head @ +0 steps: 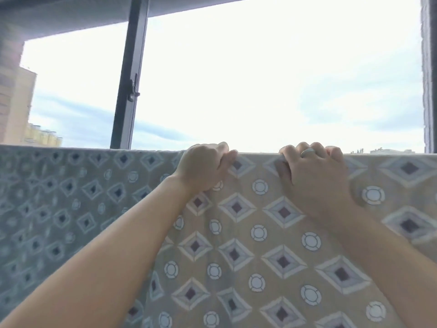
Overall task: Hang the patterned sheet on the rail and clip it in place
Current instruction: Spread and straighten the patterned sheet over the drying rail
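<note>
1. The patterned sheet [260, 233] hangs across the whole lower half of the view, from 9 o'clock round through 6 to 3 o'clock.
2. Its top fold runs in a straight line across the middle. What it hangs over is hidden under the cloth.
3. The sheet has diamond shapes with dark middles and small white rings. The part toward 9 o'clock looks grey-blue, and the part from 6 to 3 o'clock looks tan.
4. The left hand [203, 166] sits at the top fold, just on the 9 o'clock side of the middle. Its fingers curl over the fold and its thumb presses the near side, so it grips the sheet.
5. The right hand [314, 176] sits at the same fold, toward 3 o'clock from the left hand and near it but not touching. Its fingers curl over the top too - it grips the sheet.
6. A grey ring [308, 152] is on one finger of the right hand.
7. Both bare arms reach up from 7 and 5 o'clock.
8. A dark window post [128, 79] stands at 11 o'clock, with a small latch [134, 89] on it.
9. Behind it is bright, cloudy sky [260, 79] - and a tan building [16, 102] at the 9 o'clock edge.
</note>
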